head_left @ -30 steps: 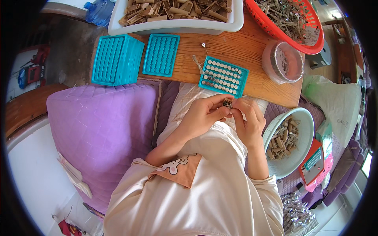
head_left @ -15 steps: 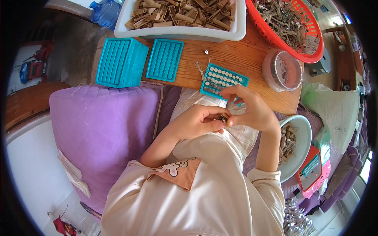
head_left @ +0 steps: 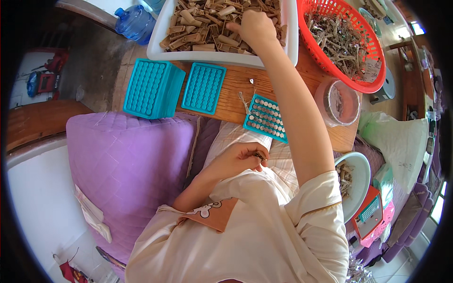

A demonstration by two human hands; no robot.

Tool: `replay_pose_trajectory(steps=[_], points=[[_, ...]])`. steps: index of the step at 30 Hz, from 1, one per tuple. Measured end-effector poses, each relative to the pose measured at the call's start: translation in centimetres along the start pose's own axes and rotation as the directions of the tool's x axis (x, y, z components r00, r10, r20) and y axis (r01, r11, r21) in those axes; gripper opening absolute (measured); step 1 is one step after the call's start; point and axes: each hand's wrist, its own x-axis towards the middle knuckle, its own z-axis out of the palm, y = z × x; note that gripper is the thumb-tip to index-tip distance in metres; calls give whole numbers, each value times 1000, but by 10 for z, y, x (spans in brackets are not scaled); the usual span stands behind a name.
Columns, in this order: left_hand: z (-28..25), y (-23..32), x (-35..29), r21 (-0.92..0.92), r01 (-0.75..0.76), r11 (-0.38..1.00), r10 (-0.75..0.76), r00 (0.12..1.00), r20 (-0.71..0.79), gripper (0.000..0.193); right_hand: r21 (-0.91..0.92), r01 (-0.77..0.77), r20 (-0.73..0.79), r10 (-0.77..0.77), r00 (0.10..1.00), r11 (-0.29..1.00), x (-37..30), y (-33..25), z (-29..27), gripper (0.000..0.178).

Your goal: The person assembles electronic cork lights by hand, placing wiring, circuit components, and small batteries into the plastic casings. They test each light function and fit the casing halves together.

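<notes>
My left hand (head_left: 243,158) is over my lap, fingers curled round a small dark and metallic part (head_left: 259,156), mostly hidden by them. Stretched across the table, my right hand (head_left: 257,30) is over the white bin (head_left: 217,57), among the brown plastic pieces (head_left: 191,18) heaped there. Its thumb sticks out to the left, apart from the other fingers, which are partly hidden; nothing shows in its grasp. Below the right forearm lies a teal tray (head_left: 248,126) with rows of small round whitish and silvery parts, its right side covered by the arm.
A stack of teal trays (head_left: 150,89) and a single teal tray (head_left: 204,88) stand on the left of the wooden table (head_left: 236,78). At right are a red basket (head_left: 314,61) of tangled parts, a clear tub (head_left: 325,106) and a pale bowl (head_left: 361,188) of brown pieces.
My right hand has left the left hand and reached forward to the brown pieces in the bin. The left hand keeps the small part over my lap. The whole view has shifted slightly.
</notes>
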Motion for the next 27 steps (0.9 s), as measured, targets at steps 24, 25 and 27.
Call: replay_pose_trajectory(steps=[24,25,27], points=[[-11,-6,7,-420,-321,849,161,914,-372,34,141,4,-199,24,980,990,-120,51,-75,17],[-9,-6,8,-388,-350,853,193,901,-388,35,139,-2,-199,30,980,990,-127,52,-76,17],[-1,-2,9,-364,-376,852,221,889,-401,36,435,-9,-186,100,977,900,-142,54,-76,18]])
